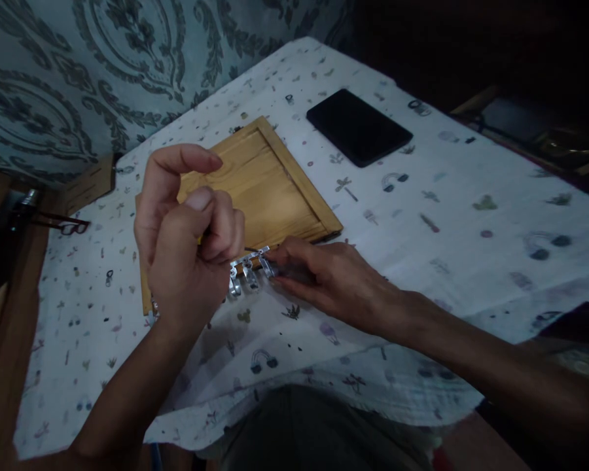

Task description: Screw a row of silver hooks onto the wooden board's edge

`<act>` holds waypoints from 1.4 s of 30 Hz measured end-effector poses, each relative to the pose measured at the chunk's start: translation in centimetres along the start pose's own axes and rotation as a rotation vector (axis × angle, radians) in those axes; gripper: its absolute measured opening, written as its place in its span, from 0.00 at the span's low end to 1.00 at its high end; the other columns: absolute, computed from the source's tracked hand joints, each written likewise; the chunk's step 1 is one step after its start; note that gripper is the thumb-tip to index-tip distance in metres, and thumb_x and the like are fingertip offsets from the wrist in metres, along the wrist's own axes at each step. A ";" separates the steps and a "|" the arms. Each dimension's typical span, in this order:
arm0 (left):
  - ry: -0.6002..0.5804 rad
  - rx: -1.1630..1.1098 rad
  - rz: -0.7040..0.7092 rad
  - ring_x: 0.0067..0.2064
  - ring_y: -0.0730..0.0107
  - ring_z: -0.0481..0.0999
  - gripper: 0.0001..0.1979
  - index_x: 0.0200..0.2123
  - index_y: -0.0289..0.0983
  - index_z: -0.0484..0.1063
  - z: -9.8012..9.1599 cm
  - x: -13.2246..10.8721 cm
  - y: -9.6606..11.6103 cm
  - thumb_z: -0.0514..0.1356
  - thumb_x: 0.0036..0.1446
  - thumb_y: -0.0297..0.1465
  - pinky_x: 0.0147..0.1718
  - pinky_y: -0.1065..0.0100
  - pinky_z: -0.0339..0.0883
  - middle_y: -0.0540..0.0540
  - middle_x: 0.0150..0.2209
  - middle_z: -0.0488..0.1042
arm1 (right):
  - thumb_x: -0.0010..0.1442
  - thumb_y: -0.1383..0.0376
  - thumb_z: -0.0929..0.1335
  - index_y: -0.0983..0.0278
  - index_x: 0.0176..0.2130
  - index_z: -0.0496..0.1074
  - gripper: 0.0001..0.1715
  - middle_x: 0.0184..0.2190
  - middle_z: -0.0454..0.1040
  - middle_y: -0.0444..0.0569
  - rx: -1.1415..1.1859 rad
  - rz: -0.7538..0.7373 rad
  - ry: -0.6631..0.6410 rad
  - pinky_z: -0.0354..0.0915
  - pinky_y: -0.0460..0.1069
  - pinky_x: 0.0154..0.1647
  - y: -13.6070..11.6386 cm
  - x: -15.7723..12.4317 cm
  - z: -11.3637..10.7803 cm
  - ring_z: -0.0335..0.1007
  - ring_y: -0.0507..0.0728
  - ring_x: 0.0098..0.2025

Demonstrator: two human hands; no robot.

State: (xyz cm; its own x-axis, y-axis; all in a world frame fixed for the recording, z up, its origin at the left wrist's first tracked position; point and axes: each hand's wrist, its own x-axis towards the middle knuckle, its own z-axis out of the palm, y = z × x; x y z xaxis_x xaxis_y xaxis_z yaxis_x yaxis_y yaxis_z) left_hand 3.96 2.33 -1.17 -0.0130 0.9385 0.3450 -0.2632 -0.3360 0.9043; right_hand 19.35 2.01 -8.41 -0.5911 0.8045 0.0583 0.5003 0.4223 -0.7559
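A wooden board [255, 186] with a raised frame lies on the cloth-covered table. Along its near edge runs a shiny metal hook rail [249, 275] with several hooks; part of it is hidden behind my left hand. My left hand [191, 229] is closed around a screwdriver [251, 249], its index finger raised and bent. Only a bit of yellow handle and the thin shaft show, the shaft reaching toward the rail's right end. There my right hand [324, 271] pinches the last hook between thumb and fingers.
A black tablet or large phone [358, 127] lies beyond the board to the right. Red-framed glasses [73, 226] and a piece of cardboard [91, 185] are at the left. The patterned cloth [446, 229] hangs over the near table edge, above my lap.
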 end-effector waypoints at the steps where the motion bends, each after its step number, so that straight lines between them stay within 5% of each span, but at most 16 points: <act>1: 0.005 0.002 -0.007 0.14 0.82 0.44 0.08 0.32 0.36 0.68 0.0 0.0 0.0 0.51 0.57 0.21 0.13 0.75 0.44 0.57 0.13 0.48 | 0.61 0.63 0.66 0.62 0.46 0.69 0.12 0.30 0.75 0.43 0.000 -0.005 0.003 0.58 0.46 0.28 0.0 0.0 0.0 0.69 0.52 0.28; 16: -0.122 0.019 -0.070 0.15 0.82 0.44 0.06 0.35 0.37 0.70 -0.5 0.6 -0.2 0.54 0.58 0.25 0.15 0.74 0.43 0.57 0.14 0.48 | 0.60 0.61 0.66 0.62 0.44 0.70 0.12 0.27 0.74 0.42 0.021 -0.007 0.047 0.57 0.46 0.27 0.3 -0.1 0.4 0.67 0.52 0.26; 20: -0.193 0.102 -0.125 0.16 0.78 0.53 0.03 0.34 0.38 0.71 -0.8 1.4 -0.1 0.57 0.57 0.26 0.17 0.72 0.50 0.55 0.15 0.55 | 0.61 0.61 0.66 0.62 0.43 0.70 0.11 0.30 0.76 0.43 0.046 -0.032 0.060 0.58 0.46 0.28 0.5 -0.1 0.5 0.69 0.52 0.28; 25: -0.081 0.250 -0.084 0.24 0.72 0.63 0.08 0.32 0.38 0.68 -0.3 1.3 -0.3 0.60 0.59 0.36 0.25 0.67 0.62 0.51 0.21 0.62 | 0.61 0.61 0.66 0.63 0.45 0.71 0.13 0.24 0.73 0.42 0.026 -0.059 0.077 0.55 0.45 0.24 0.5 -0.1 0.5 0.65 0.50 0.23; 31: 0.015 0.106 -0.029 0.18 0.78 0.50 0.07 0.31 0.39 0.64 1.2 0.4 -0.9 0.55 0.63 0.32 0.17 0.71 0.45 0.56 0.18 0.53 | 0.61 0.62 0.67 0.63 0.44 0.71 0.12 0.25 0.73 0.41 0.035 -0.093 0.100 0.56 0.45 0.24 0.6 -0.1 0.8 0.65 0.50 0.23; 34: -0.063 0.095 -0.025 0.16 0.80 0.49 0.09 0.28 0.38 0.65 1.2 0.9 -1.0 0.55 0.62 0.33 0.15 0.71 0.41 0.56 0.17 0.52 | 0.60 0.62 0.67 0.63 0.43 0.70 0.11 0.28 0.75 0.43 0.032 -0.077 0.087 0.58 0.45 0.26 0.8 0.0 0.8 0.69 0.51 0.26; 39: -0.396 0.072 -0.193 0.14 0.79 0.53 0.09 0.28 0.39 0.68 0.3 1.9 -0.7 0.55 0.61 0.32 0.17 0.71 0.46 0.58 0.14 0.48 | 0.59 0.62 0.68 0.63 0.41 0.69 0.09 0.30 0.76 0.43 0.002 -0.066 0.103 0.60 0.46 0.28 0.9 0.0 0.9 0.71 0.53 0.28; 42: -0.403 0.098 -0.157 0.15 0.78 0.54 0.10 0.29 0.38 0.68 0.0 1.9 -0.8 0.54 0.62 0.32 0.18 0.71 0.47 0.57 0.14 0.50 | 0.59 0.62 0.68 0.62 0.41 0.69 0.09 0.29 0.76 0.43 -0.026 -0.067 0.114 0.60 0.46 0.27 0.8 0.0 1.0 0.70 0.53 0.27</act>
State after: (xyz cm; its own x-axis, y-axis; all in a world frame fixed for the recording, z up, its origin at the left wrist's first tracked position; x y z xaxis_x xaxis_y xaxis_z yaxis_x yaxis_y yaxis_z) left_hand 4.17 4.40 -1.19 0.4025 0.8794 0.2544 -0.1391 -0.2159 0.9665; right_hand 19.11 1.92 -9.67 -0.5488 0.8156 0.1831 0.4789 0.4863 -0.7308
